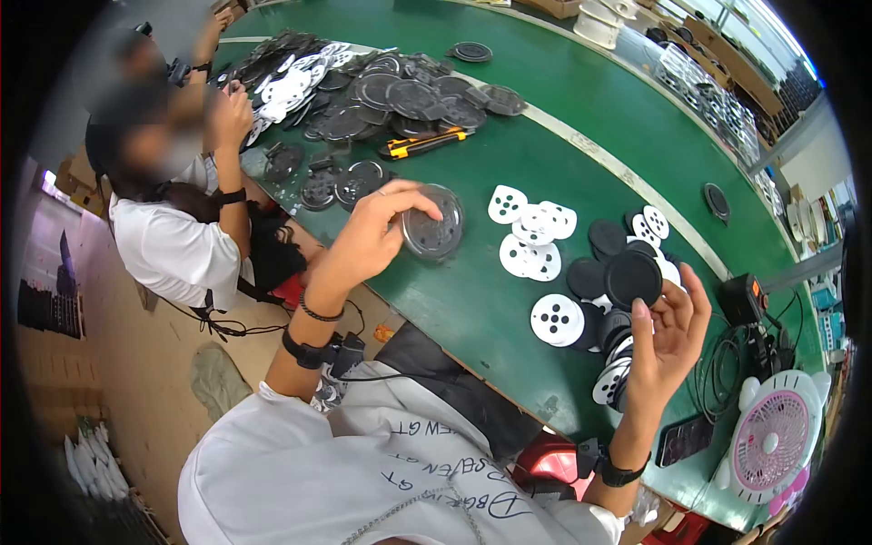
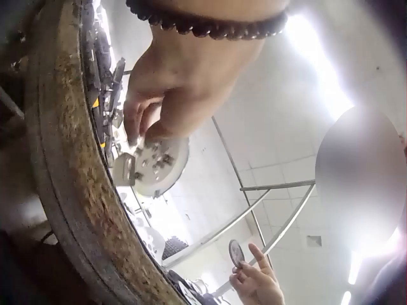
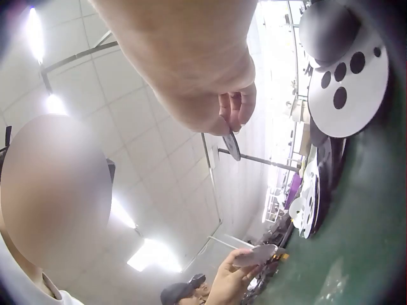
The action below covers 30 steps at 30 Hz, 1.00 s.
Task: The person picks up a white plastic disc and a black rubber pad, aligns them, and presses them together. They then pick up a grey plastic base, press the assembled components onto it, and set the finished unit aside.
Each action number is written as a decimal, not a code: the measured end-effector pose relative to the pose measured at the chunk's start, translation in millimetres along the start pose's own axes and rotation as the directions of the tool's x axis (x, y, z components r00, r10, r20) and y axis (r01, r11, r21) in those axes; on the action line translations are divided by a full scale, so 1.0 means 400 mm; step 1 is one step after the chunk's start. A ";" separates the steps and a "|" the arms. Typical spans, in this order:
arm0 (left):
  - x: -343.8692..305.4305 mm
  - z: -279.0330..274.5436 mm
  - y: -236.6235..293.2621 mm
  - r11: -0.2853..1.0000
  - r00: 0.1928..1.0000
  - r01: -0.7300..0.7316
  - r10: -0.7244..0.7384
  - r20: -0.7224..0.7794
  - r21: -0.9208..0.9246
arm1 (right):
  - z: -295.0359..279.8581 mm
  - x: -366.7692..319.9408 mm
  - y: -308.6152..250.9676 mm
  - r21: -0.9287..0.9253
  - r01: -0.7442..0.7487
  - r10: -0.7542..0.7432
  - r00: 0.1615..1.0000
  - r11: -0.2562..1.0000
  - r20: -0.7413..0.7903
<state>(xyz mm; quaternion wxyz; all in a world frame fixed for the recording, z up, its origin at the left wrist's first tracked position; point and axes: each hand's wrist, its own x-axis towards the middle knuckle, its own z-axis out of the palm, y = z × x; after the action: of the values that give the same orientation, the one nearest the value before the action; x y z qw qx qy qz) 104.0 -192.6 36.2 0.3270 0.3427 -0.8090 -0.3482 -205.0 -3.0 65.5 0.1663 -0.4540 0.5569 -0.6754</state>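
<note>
My left hand pinches a clear round plastic cover by its edge, above the table's near side. In the left wrist view, several small holes and a squared tab show on this clear cover. Between thumb and fingers, my right hand holds a plain black disc over a loose pile. That pile mixes black discs with white discs that have black dots or holes. Left of it lie white rounded pieces, partly overlapping each other.
A big heap of dark covers fills the table's far left, with a yellow-and-black cutter at its front. Another person sits at the left. A pink-and-white fan, a phone and coiled cables lie at the right.
</note>
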 end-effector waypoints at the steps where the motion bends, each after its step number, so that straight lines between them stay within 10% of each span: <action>1: 0.005 -0.010 0.013 0.994 0.976 0.106 -0.104 0.191 0.002 | -0.008 0.002 -0.001 -0.006 -0.007 0.007 1.000 1.000 -0.009; 3: 0.001 -0.021 0.026 0.983 0.950 0.170 -0.181 0.255 0.064 | -0.020 0.000 0.004 -0.019 -0.058 0.059 0.998 0.998 0.022; 5: -0.004 -0.035 -0.001 0.893 0.991 -0.135 0.111 0.080 0.429 | -0.020 -0.001 0.014 -0.032 -0.044 0.044 0.999 0.999 0.014; 9: -0.036 0.035 0.057 0.926 0.984 0.123 -0.067 -0.165 0.356 | -0.018 -0.005 0.007 -0.071 -0.054 0.059 0.996 0.996 0.068; 17: -0.064 0.027 0.057 0.793 0.979 -0.135 0.017 0.201 0.594 | -0.044 0.000 0.028 0.065 -0.247 0.234 0.959 0.967 0.160; 19: -0.072 0.069 0.043 0.880 0.975 0.186 -0.109 -0.194 0.437 | -0.035 0.002 0.026 0.065 -0.205 0.191 0.965 0.976 0.179; 24: 0.001 0.112 -0.024 0.773 0.960 0.221 -0.064 -0.274 0.595 | -0.022 0.002 0.012 0.196 -0.291 0.227 0.928 0.936 0.297; 30: 0.037 0.059 0.058 0.936 0.941 0.334 -0.337 -0.010 -0.110 | -0.035 -0.001 0.006 0.288 -0.323 0.242 0.928 0.901 0.284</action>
<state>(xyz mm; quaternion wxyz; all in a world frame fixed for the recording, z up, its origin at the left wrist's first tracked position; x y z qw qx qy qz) 70.1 -184.1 45.9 0.2923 0.4627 -0.7140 -0.4366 -216.5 4.8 63.5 0.4033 -0.4123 0.4717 -0.6670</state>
